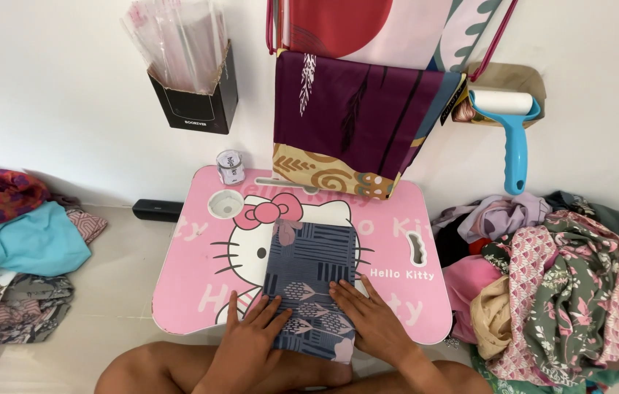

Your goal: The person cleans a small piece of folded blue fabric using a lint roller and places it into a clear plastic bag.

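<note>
Now, cloth: a folded dark blue cloth (311, 281) with a striped and leaf print is lying on the pink table (200, 284), slightly right of the table's middle.
Long axis: it is running from the near edge of the table away toward the wall, leaning a little to the right at the far end; the near end is hanging just over the table's edge.
Left hand: the left hand (247, 339) is lying flat, fingers spread wide, pressing on the cloth's near left part; its grip is closing on nothing.
Right hand: the right hand (375, 325) is likewise resting flat and open-fingered on the cloth's near right edge, fingertips touching the fabric, holding nothing.
Around: a small jar (231, 166) is standing at the table's far left corner, and heaps of clothes (565, 284) are lying right of the table.
</note>
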